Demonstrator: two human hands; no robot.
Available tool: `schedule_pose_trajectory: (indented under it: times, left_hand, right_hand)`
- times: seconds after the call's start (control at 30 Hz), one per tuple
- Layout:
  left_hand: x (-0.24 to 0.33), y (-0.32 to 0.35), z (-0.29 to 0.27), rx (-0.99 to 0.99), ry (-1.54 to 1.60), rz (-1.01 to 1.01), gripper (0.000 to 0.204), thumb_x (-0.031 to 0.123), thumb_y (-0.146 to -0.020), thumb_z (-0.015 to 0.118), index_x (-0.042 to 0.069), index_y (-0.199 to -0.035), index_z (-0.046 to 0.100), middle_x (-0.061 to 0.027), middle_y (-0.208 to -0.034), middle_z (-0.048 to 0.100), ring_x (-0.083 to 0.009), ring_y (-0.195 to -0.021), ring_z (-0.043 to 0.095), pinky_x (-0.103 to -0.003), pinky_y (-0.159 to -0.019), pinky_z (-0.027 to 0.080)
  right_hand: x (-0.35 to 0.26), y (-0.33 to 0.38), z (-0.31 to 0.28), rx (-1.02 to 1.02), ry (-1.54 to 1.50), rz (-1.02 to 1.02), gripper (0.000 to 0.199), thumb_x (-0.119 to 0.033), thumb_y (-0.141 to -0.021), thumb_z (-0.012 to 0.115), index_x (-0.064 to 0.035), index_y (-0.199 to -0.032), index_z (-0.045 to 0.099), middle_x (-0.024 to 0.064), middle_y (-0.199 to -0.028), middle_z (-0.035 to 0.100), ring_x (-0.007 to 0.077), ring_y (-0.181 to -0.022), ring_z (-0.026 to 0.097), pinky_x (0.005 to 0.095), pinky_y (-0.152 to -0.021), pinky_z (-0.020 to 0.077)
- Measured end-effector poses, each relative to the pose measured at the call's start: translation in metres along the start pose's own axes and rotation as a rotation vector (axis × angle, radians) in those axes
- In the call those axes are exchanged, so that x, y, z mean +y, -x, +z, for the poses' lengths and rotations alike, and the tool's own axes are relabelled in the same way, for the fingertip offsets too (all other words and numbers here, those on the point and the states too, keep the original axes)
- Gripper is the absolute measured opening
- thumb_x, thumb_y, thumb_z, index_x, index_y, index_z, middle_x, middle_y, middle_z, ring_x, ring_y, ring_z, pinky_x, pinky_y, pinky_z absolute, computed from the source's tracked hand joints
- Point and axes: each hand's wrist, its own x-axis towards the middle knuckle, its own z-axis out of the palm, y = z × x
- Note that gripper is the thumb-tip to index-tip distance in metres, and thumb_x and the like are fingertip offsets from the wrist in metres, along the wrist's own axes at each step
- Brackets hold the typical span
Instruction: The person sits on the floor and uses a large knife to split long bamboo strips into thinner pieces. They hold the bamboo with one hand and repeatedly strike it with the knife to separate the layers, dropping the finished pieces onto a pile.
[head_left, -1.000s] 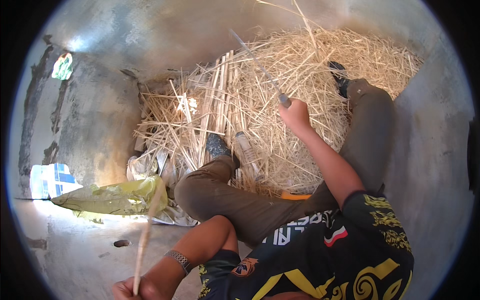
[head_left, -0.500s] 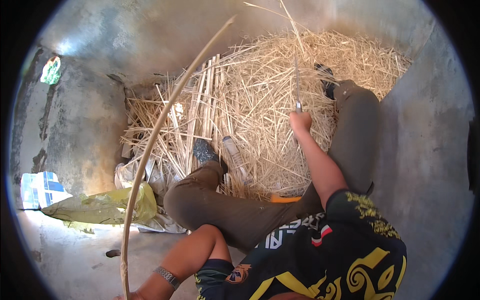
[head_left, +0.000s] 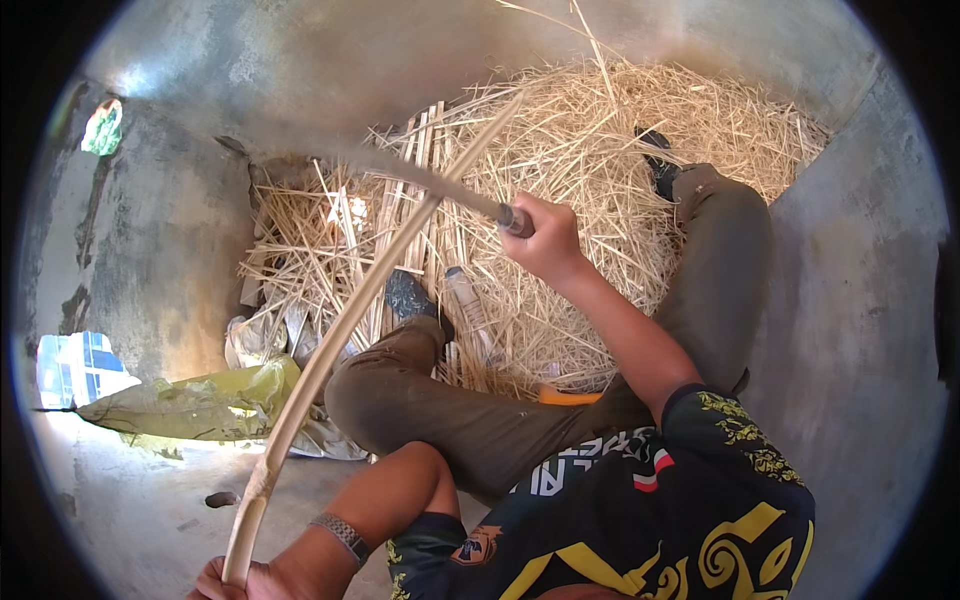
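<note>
My left hand [head_left: 238,582], at the lower left edge, is closed around the near end of a long split bamboo strip [head_left: 335,340]. The strip slants up and away to the right, its pale inner face partly showing. In my right hand [head_left: 548,238], above the middle of the picture, is the handle of a long-bladed knife [head_left: 517,221]. Its blade, smeared by motion, points left and crosses the upper part of the strip; whether it touches, I cannot tell. My bent legs lie to either side of a pile of bamboo shavings [head_left: 570,300].
Longer bamboo slats [head_left: 430,150] lie at the pile's left. A plastic bottle [head_left: 470,303] rests near my left shoe [head_left: 408,295]. There is a yellowish sack [head_left: 225,400] at the left, and an orange object [head_left: 570,397] between my legs. Grey walls [head_left: 855,300] stand close around.
The knife has swung from pointing away, over the shavings, to pointing left across the strip. My right hand has moved left. The strip leans further right, and more of my left hand shows.
</note>
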Motion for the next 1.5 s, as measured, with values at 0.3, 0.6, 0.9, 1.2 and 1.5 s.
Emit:
schedule_pose_trajectory:
  times: [0.3,0.6,0.9,1.2,1.5]
  left_hand:
    - [0.011,-0.006,-0.009,0.14,-0.064,-0.021,0.041,0.052,-0.098,0.051,0.019,-0.075,0.049,0.0052,-0.063,0.042,-0.0138,-0.054,0.038,-0.034,-0.052,0.033]
    - [0.022,-0.002,-0.007,-0.011,0.026,-0.136,0.034,0.045,-0.098,0.052,0.019,-0.076,0.05,0.0045,-0.061,0.041,-0.0146,-0.052,0.036,-0.032,-0.051,0.031]
    - [0.017,-0.008,-0.012,0.024,-0.224,0.042,0.028,0.042,-0.098,0.056,0.022,-0.081,0.047,0.006,-0.06,0.035,-0.0126,-0.052,0.032,-0.031,-0.047,0.029]
    - [0.046,-0.043,-0.002,0.135,-0.246,0.109,0.028,0.04,-0.098,0.058,0.023,-0.079,0.046,0.007,-0.059,0.034,-0.0109,-0.049,0.029,-0.028,-0.045,0.027]
    - [-0.047,-0.035,-0.001,0.015,-0.311,-0.18,0.062,0.055,-0.105,0.019,0.014,-0.061,0.035,-0.0004,-0.054,0.033,-0.0156,-0.052,0.032,-0.033,-0.045,0.032]
  right_hand:
    - [0.043,0.009,-0.009,-0.256,0.173,0.807,0.016,-0.02,-0.093,0.063,-0.0113,-0.079,0.065,-0.0011,-0.055,0.051,0.0086,-0.046,0.047,0.0257,-0.041,0.0406]
    - [0.099,0.003,-0.028,-0.315,0.211,0.867,0.013,-0.019,-0.088,0.064,-0.0083,-0.081,0.068,0.0047,-0.062,0.06,0.0131,-0.052,0.057,0.0331,-0.049,0.0489]
    - [0.019,0.027,0.009,-0.332,0.118,0.074,0.013,-0.021,-0.087,0.065,-0.011,-0.092,0.07,0.0059,-0.065,0.062,0.016,-0.054,0.059,0.0304,-0.05,0.0478]
    - [0.128,0.054,0.011,0.182,-0.043,1.119,0.019,-0.02,-0.079,0.065,-0.0016,-0.076,0.064,0.0125,-0.067,0.063,0.0246,-0.061,0.062,0.0426,-0.06,0.0471]
    - [0.073,0.034,0.007,0.04,-0.301,1.252,0.019,-0.012,-0.08,0.069,-0.0026,-0.074,0.053,0.0044,-0.057,0.053,0.0117,-0.043,0.049,0.0296,-0.038,0.0381]
